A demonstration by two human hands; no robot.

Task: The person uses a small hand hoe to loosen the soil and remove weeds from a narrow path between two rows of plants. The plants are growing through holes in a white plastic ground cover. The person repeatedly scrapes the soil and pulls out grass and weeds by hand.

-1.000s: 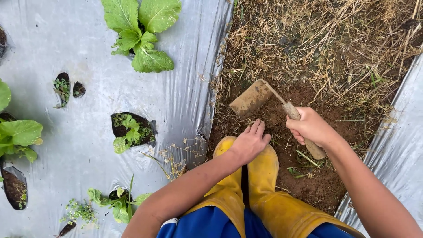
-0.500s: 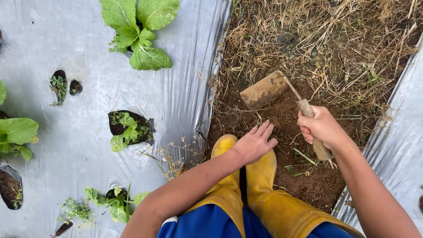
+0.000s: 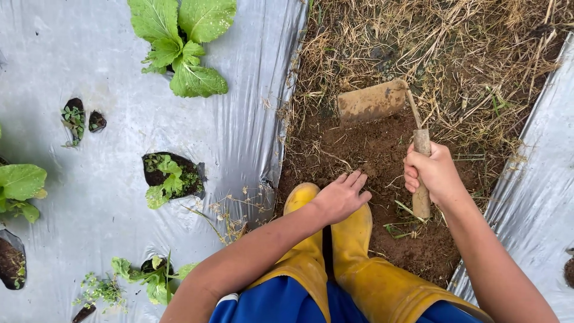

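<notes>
Right hand (image 3: 435,172): grip wrapped round the wooden handle of the short mud-caked hand hoe (image 3: 372,101), blade raised over the brown furrow soil (image 3: 371,149), beside dry straw.
Left hand (image 3: 342,194): open, fingers resting on soil, bracing above yellow rubber boots (image 3: 353,239).
Silver plastic mulch sheet (image 3: 107,191): lies left, leafy seedlings growing through holes.

An outdoor vegetable garden: raised beds covered in silver plastic mulch (image 3: 107,72) with leafy seedlings (image 3: 179,45) in planting holes, beside a bare soil furrow (image 3: 371,149) strewn with dry straw (image 3: 466,48).

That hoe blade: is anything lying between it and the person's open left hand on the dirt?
Nothing solid. Between the hoe blade and the left hand lies only bare brown soil with a few dry grass strands. The right hand grips the wooden handle.
</notes>
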